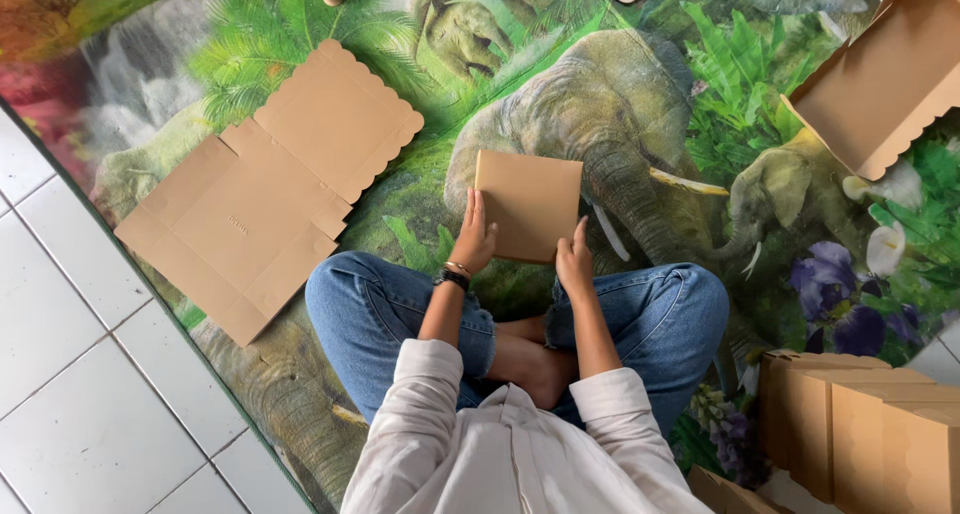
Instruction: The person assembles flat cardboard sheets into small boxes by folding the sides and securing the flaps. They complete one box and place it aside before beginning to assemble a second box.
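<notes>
Cardboard box [528, 205], folded square, light and stiff: your left hand [473, 240] and right hand [575, 258] grip its near edge, just beyond your knees.

Folded cardboard box [528, 206]: plain brown, square face turned up, closed and flat-sided, edges straight. It sits slightly rotated, tilted a little clockwise, on the printed elephant mat just in front of the crossed knees. Left hand [473, 238] presses its left edge, fingers pointing up along the side; right hand [574, 258] touches its lower right corner.
</notes>
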